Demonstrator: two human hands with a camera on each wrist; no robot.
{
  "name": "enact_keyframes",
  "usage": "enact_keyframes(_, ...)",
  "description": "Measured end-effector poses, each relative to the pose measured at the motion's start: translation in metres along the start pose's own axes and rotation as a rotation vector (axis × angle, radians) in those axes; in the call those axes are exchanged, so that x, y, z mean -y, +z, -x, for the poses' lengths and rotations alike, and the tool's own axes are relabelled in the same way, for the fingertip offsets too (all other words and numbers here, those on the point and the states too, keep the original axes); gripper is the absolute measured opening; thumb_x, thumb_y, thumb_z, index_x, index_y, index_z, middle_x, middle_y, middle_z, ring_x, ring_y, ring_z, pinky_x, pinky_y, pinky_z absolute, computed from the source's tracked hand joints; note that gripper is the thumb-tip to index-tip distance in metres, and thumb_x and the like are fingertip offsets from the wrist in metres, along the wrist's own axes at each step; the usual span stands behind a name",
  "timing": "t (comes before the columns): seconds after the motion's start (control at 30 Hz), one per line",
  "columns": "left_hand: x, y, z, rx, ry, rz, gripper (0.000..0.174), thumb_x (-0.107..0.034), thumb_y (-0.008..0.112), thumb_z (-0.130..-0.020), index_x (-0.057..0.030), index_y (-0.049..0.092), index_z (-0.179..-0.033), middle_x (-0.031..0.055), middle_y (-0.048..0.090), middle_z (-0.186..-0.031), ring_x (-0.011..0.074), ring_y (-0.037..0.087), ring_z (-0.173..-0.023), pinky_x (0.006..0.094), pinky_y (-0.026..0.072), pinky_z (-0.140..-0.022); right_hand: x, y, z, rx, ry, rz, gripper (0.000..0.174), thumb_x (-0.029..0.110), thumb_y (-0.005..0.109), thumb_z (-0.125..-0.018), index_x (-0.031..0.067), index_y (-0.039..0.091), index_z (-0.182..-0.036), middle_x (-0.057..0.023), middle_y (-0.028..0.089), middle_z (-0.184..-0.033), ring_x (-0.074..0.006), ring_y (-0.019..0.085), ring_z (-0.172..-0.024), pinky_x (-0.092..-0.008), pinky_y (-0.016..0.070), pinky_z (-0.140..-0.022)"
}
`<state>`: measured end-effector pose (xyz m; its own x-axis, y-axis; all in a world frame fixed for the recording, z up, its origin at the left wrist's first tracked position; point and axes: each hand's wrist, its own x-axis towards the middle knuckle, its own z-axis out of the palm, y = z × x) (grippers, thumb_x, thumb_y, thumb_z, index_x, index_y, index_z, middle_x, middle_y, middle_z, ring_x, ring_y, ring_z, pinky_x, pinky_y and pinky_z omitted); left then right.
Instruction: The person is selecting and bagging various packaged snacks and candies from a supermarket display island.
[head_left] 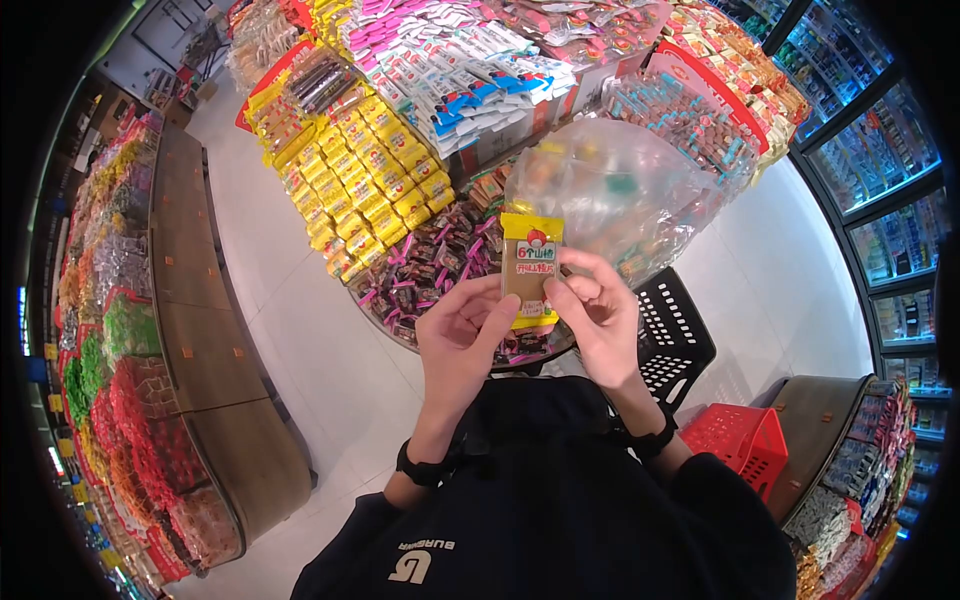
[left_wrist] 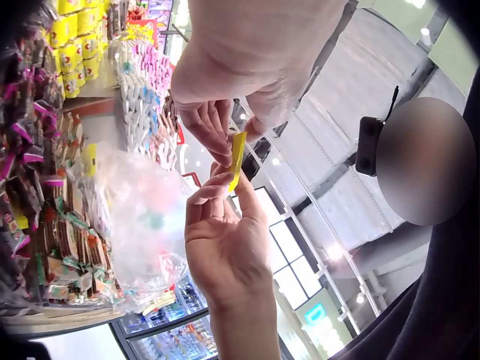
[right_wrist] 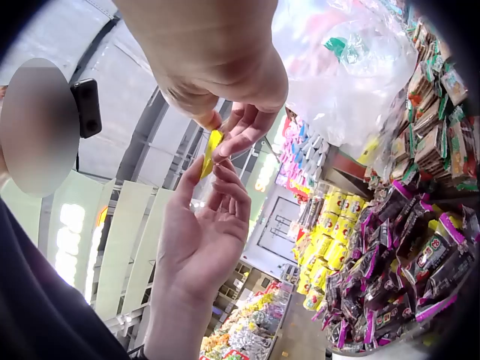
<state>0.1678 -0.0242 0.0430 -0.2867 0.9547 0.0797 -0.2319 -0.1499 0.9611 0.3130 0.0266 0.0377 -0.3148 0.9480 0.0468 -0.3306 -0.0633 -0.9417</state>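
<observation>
A small yellow-edged hawthorn snack packet, its front printed with a red fruit and Chinese characters, is held upright before the chest. My left hand pinches its lower left edge, thumb on the front. On the opposite side my right hand grips the right edge between thumb and fingers. From the left wrist the packet appears side-on and thin, between the fingertips of both hands. The right wrist view likewise catches the packet's yellow edge. Its back is hidden by fingers.
Behind the packet, a large clear plastic bag rests on the display. Dark wrapped snacks with purple ends and stacked yellow packs lie to the left. A black basket and a red basket stand at the right.
</observation>
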Motion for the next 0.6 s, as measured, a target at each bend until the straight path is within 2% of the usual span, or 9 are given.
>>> enact_keyframes(0.2,-0.0012,-0.0015,0.0004,-0.015,-0.022,0.012,0.024,-0.001,0.063,-0.090,0.0064,0.061,-0.113,0.0096,0.069,-0.095,0.0093,0.065,-0.080,0.0222,0.0534,-0.068,0.0058,0.0018,0.0016,0.017,0.014,-0.034,0.035,-0.003,0.061,-0.090,-0.0037,0.050,-0.124,-0.0027,0.067,-0.082,-0.0038,0.058,-0.076,-0.0202,0.0466,-0.068)
enact_keyframes(0.4,-0.0047,0.0021,0.0012,-0.026,-0.039,0.025,0.023,-0.001,0.062,-0.090,0.0064,0.061,-0.112,0.0095,0.068,-0.095,0.0086,0.064,-0.078,0.0226,0.0534,-0.066,0.0060,-0.0025,0.0015,0.061,-0.050,0.017,0.038,-0.006,0.062,-0.088,-0.0050,0.049,-0.123,-0.0043,0.068,-0.084,-0.0062,0.061,-0.081,-0.0224,0.0482,-0.072)
enact_keyframes(0.6,-0.0028,0.0009,0.0005,-0.010,-0.023,0.025,0.022,-0.001,0.062,-0.091,0.0065,0.060,-0.112,0.0096,0.068,-0.096,0.0087,0.063,-0.077,0.0226,0.0531,-0.066,0.0014,-0.0036,-0.0002,0.056,-0.055,0.022,0.037,-0.006,0.062,-0.088,-0.0046,0.050,-0.122,-0.0029,0.067,-0.083,-0.0053,0.060,-0.079,-0.0218,0.0476,-0.071)
